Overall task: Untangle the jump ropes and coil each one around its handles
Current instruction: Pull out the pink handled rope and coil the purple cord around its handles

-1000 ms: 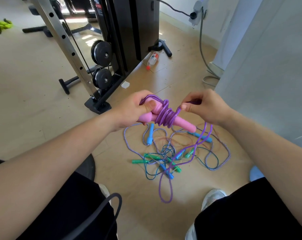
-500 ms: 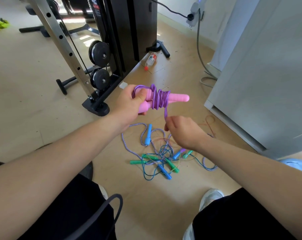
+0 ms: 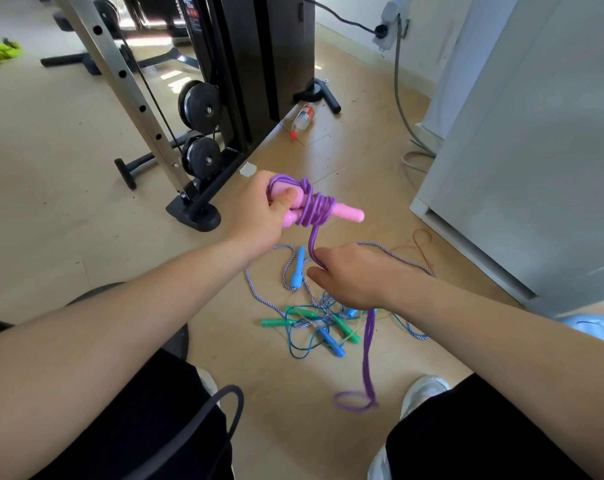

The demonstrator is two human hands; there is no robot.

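The left hand (image 3: 259,211) reaches forward with the forearm stretched out, its fingers (image 3: 286,195) closed round the pair of pink plastic jump-rope handles (image 3: 345,213), thumb pressed on top. The glossy purple rope (image 3: 316,207) is coiled in several turns around the handles just beyond those fingers. The right hand (image 3: 350,277) sits lower and nearer, back upward, its fingers curled shut on the loose purple strand, which runs down from the coil into the grip and hangs out below the hand to a loop on the wooden floor (image 3: 328,157). Half a second ago the right hand gripped the strand closer under the coil; it has since slid down and the free tail now trails toward the white shoe (image 3: 423,391). Beneath the right fingers lies the tangle of blue, green and striped jump ropes (image 3: 311,323).
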